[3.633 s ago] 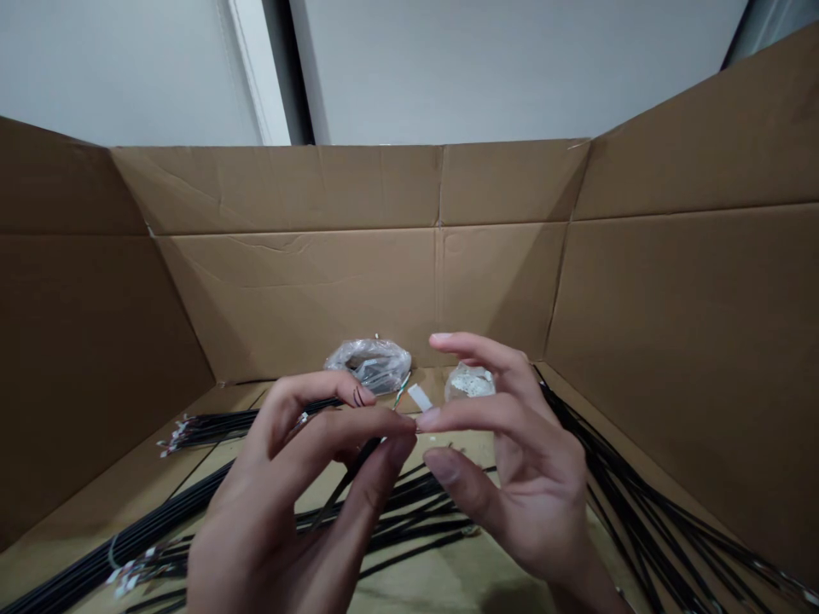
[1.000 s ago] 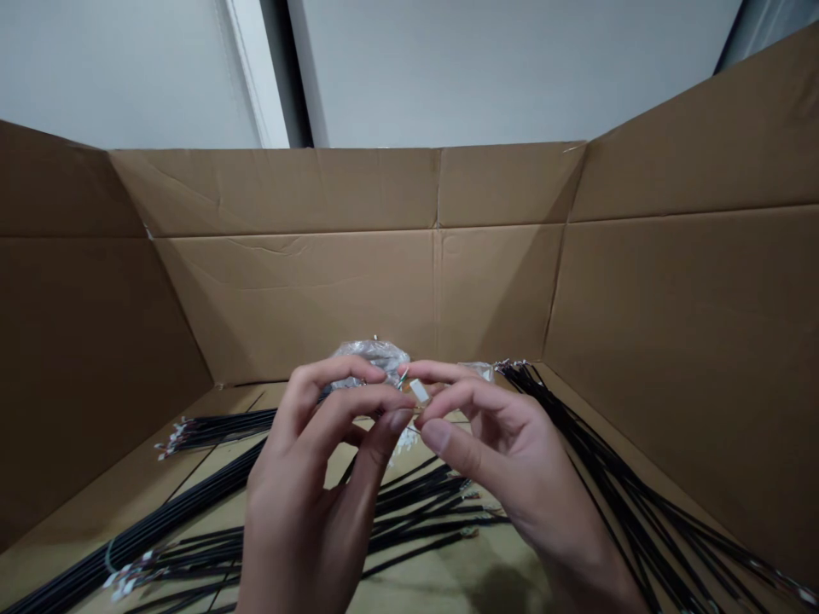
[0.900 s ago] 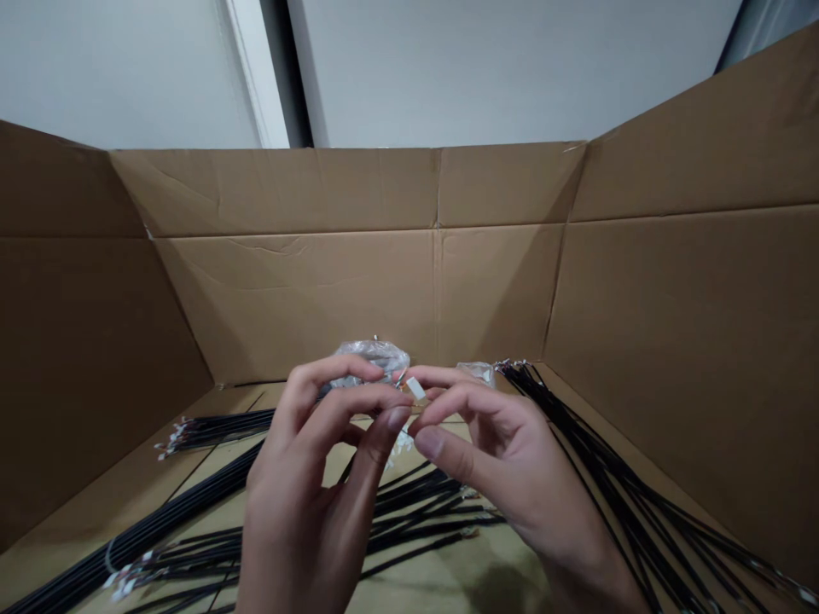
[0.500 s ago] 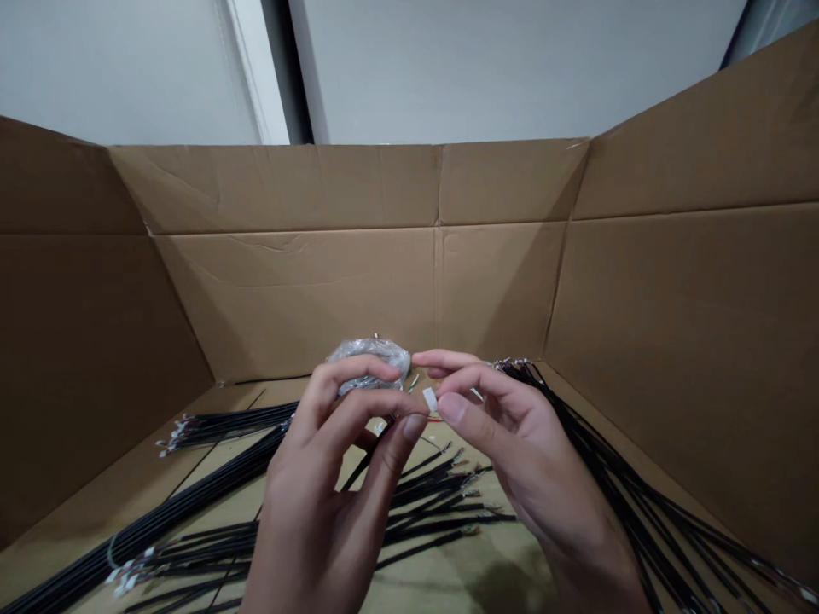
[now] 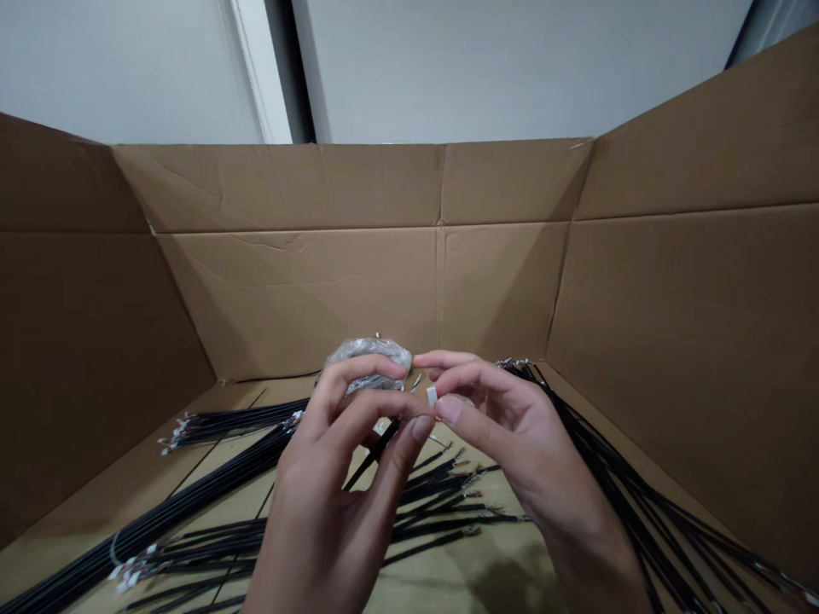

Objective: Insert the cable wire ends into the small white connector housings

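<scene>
Both hands pinched: right hand (image 5: 512,435) on white connector (image 5: 432,395), left hand (image 5: 345,477) on black cable (image 5: 374,452), inside cardboard box (image 5: 358,281).

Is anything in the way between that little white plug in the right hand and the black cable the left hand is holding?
Nothing visible. The white connector in the right hand sits just beside the left hand pinching the black cable.

Matt brown corrugated cardboard for the box (image 5: 358,273), creased and slightly rough. Smooth black plastic sheathing, faintly glossy, on the cables (image 5: 192,503). Small white plastic connector (image 5: 432,395), smooth, pinched between the fingertips. Crinkled clear plastic film, shiny, on the bag (image 5: 371,351).
</scene>
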`<state>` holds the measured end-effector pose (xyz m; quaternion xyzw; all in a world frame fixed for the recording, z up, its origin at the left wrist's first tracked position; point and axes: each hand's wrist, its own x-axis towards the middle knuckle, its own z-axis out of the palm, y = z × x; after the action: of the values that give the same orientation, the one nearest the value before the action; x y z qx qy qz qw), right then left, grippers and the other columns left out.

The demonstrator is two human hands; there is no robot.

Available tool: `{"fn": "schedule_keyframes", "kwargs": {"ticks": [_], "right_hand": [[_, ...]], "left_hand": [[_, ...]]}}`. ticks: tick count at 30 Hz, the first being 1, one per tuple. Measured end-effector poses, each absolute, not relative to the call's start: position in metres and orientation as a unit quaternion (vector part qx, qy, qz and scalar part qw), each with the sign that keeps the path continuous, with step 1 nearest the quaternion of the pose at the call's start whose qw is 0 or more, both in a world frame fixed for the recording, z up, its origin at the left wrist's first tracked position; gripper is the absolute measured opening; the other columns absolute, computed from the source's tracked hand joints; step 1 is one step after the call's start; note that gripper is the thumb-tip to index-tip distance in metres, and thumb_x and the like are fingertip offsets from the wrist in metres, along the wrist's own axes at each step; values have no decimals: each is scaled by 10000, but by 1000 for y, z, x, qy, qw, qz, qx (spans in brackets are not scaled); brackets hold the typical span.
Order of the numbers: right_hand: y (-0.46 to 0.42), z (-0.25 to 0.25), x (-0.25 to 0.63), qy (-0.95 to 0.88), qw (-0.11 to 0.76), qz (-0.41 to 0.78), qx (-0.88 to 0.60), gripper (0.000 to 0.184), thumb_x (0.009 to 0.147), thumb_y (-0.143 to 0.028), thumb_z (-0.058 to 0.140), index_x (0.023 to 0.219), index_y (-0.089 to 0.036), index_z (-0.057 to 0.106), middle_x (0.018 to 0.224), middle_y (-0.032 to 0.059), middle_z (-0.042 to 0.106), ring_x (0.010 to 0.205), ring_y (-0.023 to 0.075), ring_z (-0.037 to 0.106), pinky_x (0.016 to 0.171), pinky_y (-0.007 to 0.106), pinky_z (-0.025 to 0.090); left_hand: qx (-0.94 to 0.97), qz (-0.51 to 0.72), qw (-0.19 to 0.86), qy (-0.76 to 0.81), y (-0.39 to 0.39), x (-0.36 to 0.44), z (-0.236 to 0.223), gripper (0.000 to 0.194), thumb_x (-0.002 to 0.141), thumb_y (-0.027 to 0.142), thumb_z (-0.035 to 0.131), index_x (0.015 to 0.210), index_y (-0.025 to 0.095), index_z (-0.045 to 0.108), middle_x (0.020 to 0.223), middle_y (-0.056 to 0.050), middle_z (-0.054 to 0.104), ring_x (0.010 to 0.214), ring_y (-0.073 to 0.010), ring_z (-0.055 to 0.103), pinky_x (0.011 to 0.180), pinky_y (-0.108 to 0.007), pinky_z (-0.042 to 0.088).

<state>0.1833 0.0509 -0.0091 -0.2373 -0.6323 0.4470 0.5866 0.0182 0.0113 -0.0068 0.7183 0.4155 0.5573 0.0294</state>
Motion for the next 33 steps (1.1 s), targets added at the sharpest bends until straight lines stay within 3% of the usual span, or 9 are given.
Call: {"fn": "schedule_keyframes", "kwargs": {"ticks": [4, 11, 17, 27, 33], "right_hand": [[51, -11, 184, -633, 580, 453, -241, 69, 883, -266, 805, 827, -299, 783, 1226, -11, 781, 1195, 195, 698, 1148, 413, 452], [53, -11, 188, -617, 538, 529, -223, 99, 879, -329, 837, 806, -279, 793, 1254, 10, 793, 1225, 197, 709, 1028, 341, 537], [55, -12, 185, -584, 514, 603, -176, 105, 857, -333, 863, 818, -260, 797, 1222, 22, 810, 1217, 199, 715, 1037, 334, 539], [54, -11, 181, -584, 520, 596, -183, 146, 822, -376, 885, 807, -265, 792, 1232, 53, 821, 1263, 265, 715, 1074, 442, 558], [54, -11, 181, -594, 530, 578, -184, 87, 859, -326, 862, 815, -276, 805, 1226, 29, 816, 1253, 229, 714, 1059, 381, 552]], "left_hand": [[726, 546, 21, 418, 12, 17, -7, 155, 1003, 212, 652, 980, 348, 721, 1223, 25, 631, 1201, -135, 639, 954, -206, 529], [718, 552, 38, 422, 8, 18, -6, 152, 1006, 216, 643, 962, 345, 711, 1219, 36, 640, 1137, -121, 669, 859, -168, 559], [689, 585, 43, 426, 8, 19, -6, 115, 999, 237, 650, 942, 310, 717, 1212, 11, 660, 1121, -151, 669, 835, -185, 582], [677, 591, 57, 434, 7, 20, -6, 100, 995, 265, 667, 927, 309, 726, 1252, 9, 669, 1147, -163, 666, 836, -192, 588], [672, 593, 70, 438, 7, 21, -6, 115, 1001, 264, 663, 921, 321, 723, 1259, 28, 661, 1141, -152, 671, 854, -188, 578]]}}
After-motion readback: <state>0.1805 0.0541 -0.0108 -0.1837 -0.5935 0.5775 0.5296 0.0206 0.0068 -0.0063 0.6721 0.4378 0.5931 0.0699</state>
